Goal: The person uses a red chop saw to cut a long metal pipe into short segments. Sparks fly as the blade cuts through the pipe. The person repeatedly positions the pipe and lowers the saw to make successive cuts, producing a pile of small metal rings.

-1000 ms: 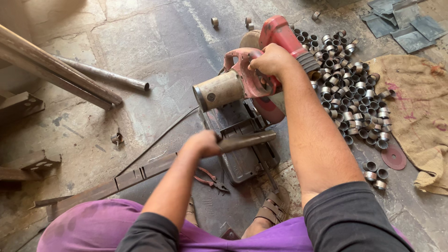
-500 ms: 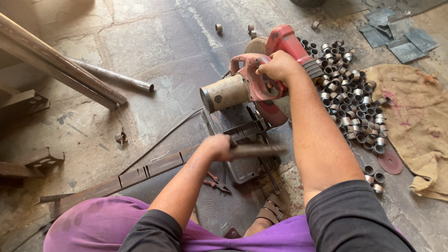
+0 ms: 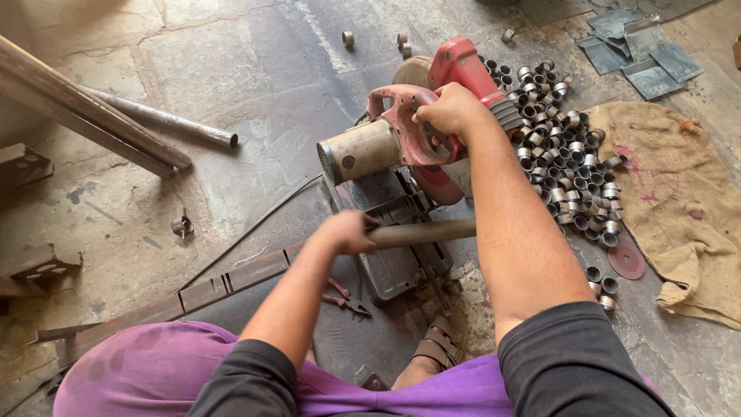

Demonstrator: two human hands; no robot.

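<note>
Both hands have barely shifted since half a second ago: the left hand (image 3: 349, 232) still grips the pipe (image 3: 423, 232) and the right hand (image 3: 450, 110) still holds the saw (image 3: 401, 139) by its handle.

Head view: the left hand is closed in a fist around the near end of the pipe, which lies level across the saw's grey base (image 3: 394, 266), under the raised red head. The right hand is wrapped shut on the red handle, just beside the tan motor housing (image 3: 361, 150). Right of the saw, a heap of short cut rings (image 3: 567, 154) covers the floor, touching a burlap sack (image 3: 679, 193). A red disc (image 3: 626, 261) lies by the sack's edge. Long pipes (image 3: 100, 123) rest far left, pliers (image 3: 346, 297) near the base, and a sandalled foot (image 3: 436, 347) below it.
</note>
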